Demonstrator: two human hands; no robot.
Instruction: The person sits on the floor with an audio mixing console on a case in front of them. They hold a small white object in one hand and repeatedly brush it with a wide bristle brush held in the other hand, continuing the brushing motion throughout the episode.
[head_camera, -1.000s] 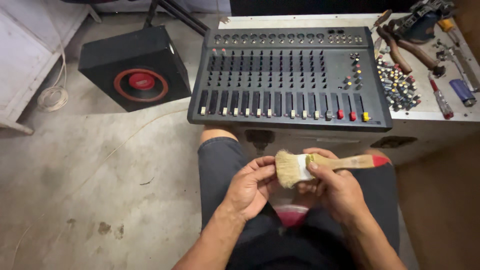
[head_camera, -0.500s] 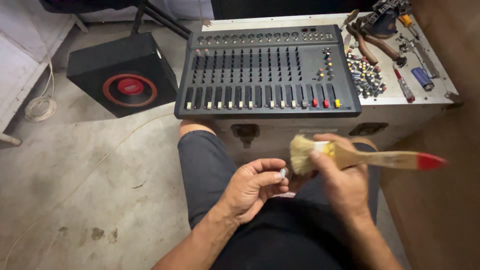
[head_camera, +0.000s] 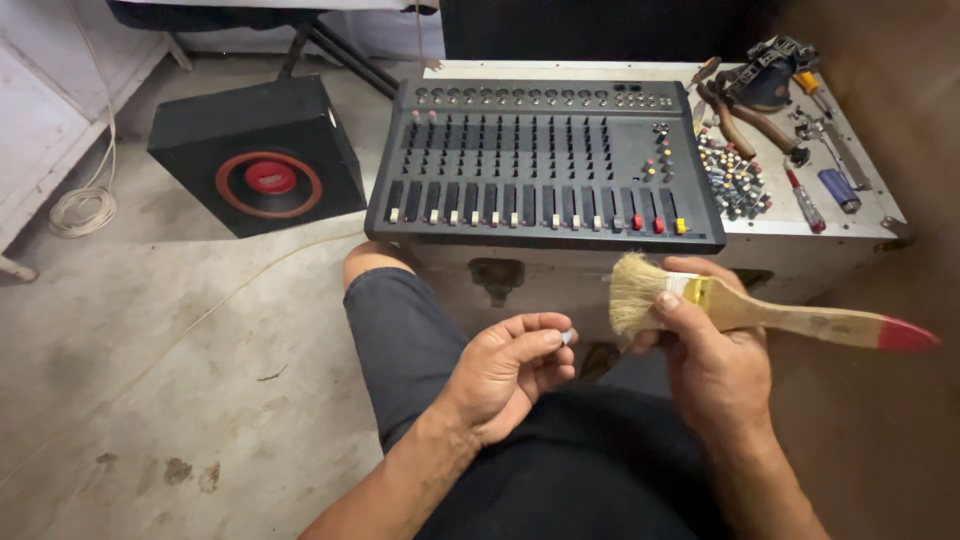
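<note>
My right hand grips a flat paintbrush with pale bristles, a wooden handle and a red tip; the bristles point left. My left hand pinches a small grey-white knob between thumb and fingertips, just left of the bristles and apart from them. Both hands hover over my lap in dark shorts. Ahead, a dark audio mixer with rows of knobs and sliders lies on a metal case.
A pile of small coloured knobs, pliers, a screwdriver and other tools lie on the case right of the mixer. A black speaker box with a red-ringed cone stands on the concrete floor at left, near a coiled white cable.
My hands have drawn apart: the brush moved right, away from the left hand. The left hand now holds the small knob up between its fingertips. The view shifted closer.
</note>
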